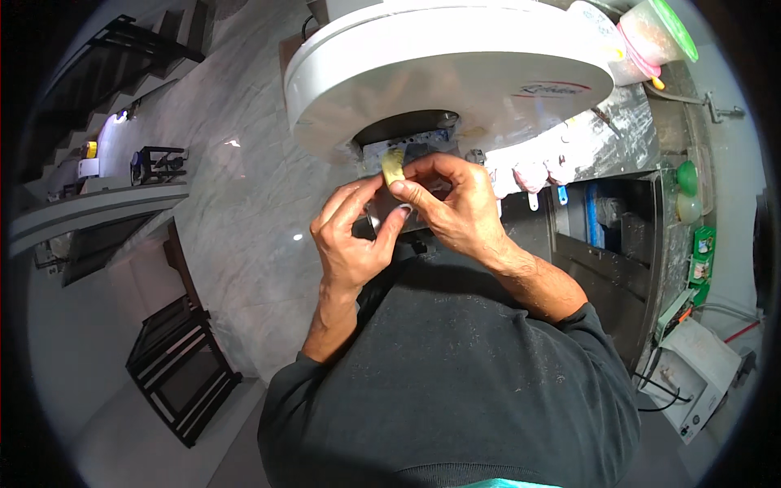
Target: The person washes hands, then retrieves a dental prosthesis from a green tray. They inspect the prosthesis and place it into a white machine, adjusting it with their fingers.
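Observation:
A small, curved, pale yellow piece [392, 165], its exact kind too small to tell, is held up in front of the dark opening under the white machine. My right hand [455, 203] pinches it, the thumb pressed to its lower right side and the index finger bent behind. On its left, the fingertips of my left hand [354, 236] meet its edge, with the left thumb lower down near my right palm. The white rounded machine housing [439, 81] rises just beyond both hands. Dusty grey parts show inside its opening [399, 128].
On the powder-covered counter [630, 130] to the right lie several pink-filled trays [530, 176] with handles, one handle blue. Tubs [657, 31] stand at its far end, near green bowls [687, 177]. A dark open cabinet [606, 236] sits below; a white box-shaped device [695, 374] is at lower right.

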Tool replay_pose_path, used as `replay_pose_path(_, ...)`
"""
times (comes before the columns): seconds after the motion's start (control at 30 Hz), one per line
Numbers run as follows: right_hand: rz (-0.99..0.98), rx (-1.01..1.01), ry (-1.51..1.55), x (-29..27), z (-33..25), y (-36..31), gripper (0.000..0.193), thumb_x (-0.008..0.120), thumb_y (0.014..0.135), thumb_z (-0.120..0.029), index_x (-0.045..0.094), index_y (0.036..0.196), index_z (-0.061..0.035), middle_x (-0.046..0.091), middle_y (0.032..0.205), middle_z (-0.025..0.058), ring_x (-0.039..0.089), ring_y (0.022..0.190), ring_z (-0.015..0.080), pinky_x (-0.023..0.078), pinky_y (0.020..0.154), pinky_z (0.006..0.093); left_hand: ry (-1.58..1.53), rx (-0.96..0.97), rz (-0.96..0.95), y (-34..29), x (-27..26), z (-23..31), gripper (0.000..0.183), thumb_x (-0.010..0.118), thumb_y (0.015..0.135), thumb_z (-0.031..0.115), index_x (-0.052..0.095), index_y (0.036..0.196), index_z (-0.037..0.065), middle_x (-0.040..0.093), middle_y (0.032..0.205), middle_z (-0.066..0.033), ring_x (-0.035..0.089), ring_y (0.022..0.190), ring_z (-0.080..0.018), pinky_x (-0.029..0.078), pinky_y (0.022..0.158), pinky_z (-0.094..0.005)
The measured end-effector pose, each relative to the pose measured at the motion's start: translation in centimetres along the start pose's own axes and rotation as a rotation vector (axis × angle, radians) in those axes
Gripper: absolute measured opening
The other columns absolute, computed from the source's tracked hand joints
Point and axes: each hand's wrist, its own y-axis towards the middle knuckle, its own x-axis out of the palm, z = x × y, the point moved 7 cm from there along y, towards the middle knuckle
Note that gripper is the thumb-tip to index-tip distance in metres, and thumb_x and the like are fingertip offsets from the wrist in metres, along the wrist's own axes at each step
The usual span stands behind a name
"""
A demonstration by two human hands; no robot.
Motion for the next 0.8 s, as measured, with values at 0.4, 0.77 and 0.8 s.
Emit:
replay_pose_path(0.4,0.057,-0.227,-0.216,-0.8,-0.7,0.5,0.013,0.079,0.086,-0.004,0.077,0.096,0.0039,0.075,0.082,0.0192,0.075,0.069,0.0277,0.057,0.062,0.0354,0.234,0.078,0.112,0.1,0.8,0.2,0.041,0.086,0.067,0.0,0.079,0.108,0.001,0.079,0.101,-0.0108,0.072,0.092,-0.0273,0.055,0.084,-0.0379)
replay_pose_path(0.77,-0.001,-0.121,-0.025,-0.2,-0.7,1.8,0.016,0.075,0.09,-0.008,0.078,0.099,0.0052,0.078,0.087,0.02,0.078,0.076,0.0239,0.06,0.066,0.0326,0.172,0.007,0.198,-0.3,0.4,-0.7,0.03,0.083,0.079,0.0,0.076,0.108,-0.006,0.078,0.1,-0.0181,0.075,0.088,-0.0277,0.058,0.081,-0.0358)
replay_pose_path(0.8,0.001,-0.106,0.007,-0.1,-0.5,1.9,0.017,0.075,0.091,-0.009,0.078,0.099,0.0054,0.078,0.087,0.0197,0.078,0.077,0.0229,0.06,0.066,0.0323,0.182,0.004,0.195,-0.1,0.4,-0.5,0.029,0.083,0.082,0.001,0.075,0.107,-0.009,0.077,0.099,-0.0195,0.075,0.085,-0.0254,0.06,0.077,-0.0336)
